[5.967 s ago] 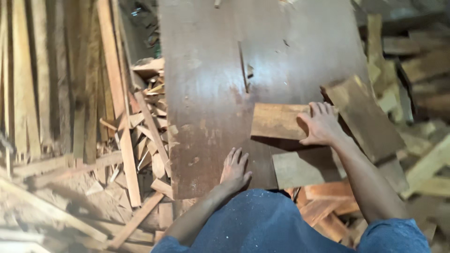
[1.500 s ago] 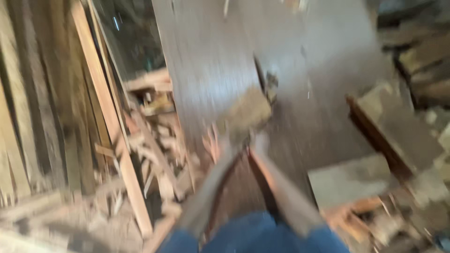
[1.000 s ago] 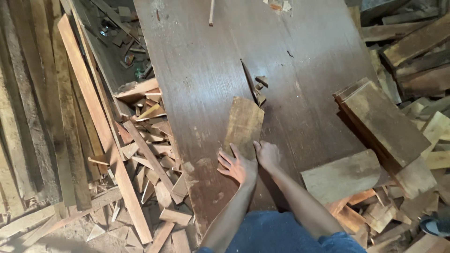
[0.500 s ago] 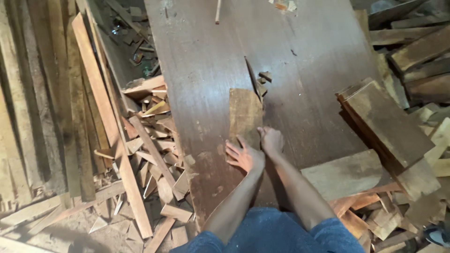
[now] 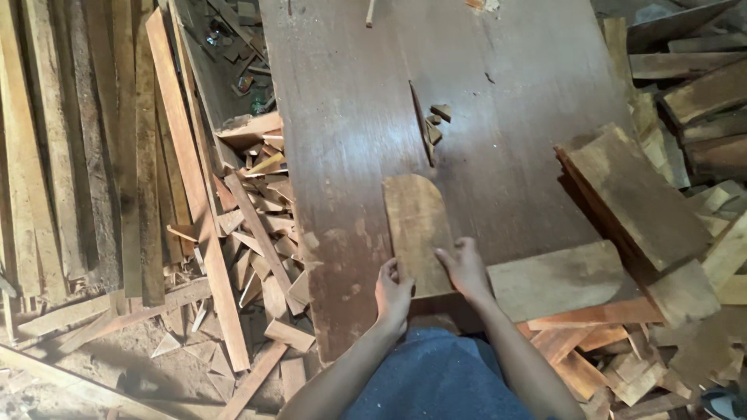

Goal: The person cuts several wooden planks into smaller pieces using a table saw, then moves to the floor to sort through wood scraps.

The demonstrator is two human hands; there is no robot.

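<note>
One short board (image 5: 418, 233), rounded at its far end, lies flat on the big brown panel (image 5: 498, 101), running toward 12 o'clock from both hands. Left hand (image 5: 394, 293) curls onto its near left edge; right hand (image 5: 467, 268) presses its near right corner, fingers spread. Three small chips (image 5: 437, 123) lie beyond at 12. Scrap pile (image 5: 261, 225) at 9 o'clock.

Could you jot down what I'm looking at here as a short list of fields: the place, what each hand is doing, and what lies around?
Place: large dark brown wooden tabletop amid timber offcuts
Left hand: on the near left edge of the light brown round-topped wooden board
Right hand: on the board's near right edge
Ahead: narrow slot with small wood chips
Right: stacked flat wooden slabs
Left: long wooden strips
</note>
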